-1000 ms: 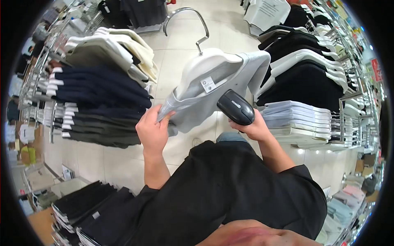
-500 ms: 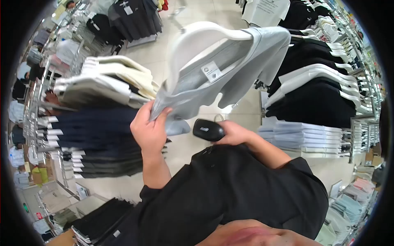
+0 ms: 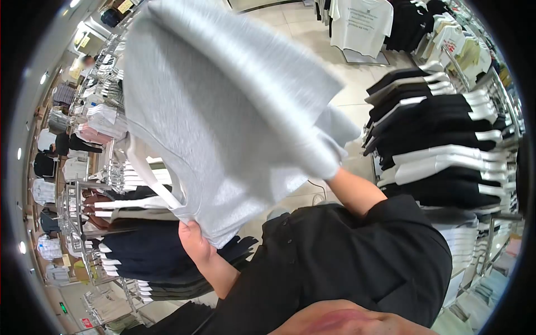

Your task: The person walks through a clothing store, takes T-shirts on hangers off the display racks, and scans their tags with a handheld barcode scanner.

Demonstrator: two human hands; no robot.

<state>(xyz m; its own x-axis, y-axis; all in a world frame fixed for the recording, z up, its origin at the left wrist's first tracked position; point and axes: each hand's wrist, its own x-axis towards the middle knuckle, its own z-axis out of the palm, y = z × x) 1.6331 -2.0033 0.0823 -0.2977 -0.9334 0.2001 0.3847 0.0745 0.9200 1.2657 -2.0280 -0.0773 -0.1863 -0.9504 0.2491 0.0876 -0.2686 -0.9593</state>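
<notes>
A light grey T-shirt [image 3: 223, 128] hangs from a white hanger [image 3: 148, 176] and fills the upper middle of the view, its lower part swung up and blurred. My left hand [image 3: 196, 241] is closed on the shirt's shoulder, at the near end of the hanger. My right forearm [image 3: 357, 188] reaches up behind the shirt's right side. The cloth covers my right hand, so its fingers and anything in them are hidden. A thin cord [image 3: 319, 192] loops below the shirt, beside that forearm.
Black and white garments [image 3: 441, 162] hang on a rack at the right. Dark navy garments [image 3: 151, 245] hang on a rack at the left, close to my left hand. A white printed T-shirt [image 3: 362, 25] is displayed at the back.
The T-shirt has swung up and turned, spreading across the view. My left hand has moved lower. The black handheld device in my right hand is now out of sight behind the cloth.
</notes>
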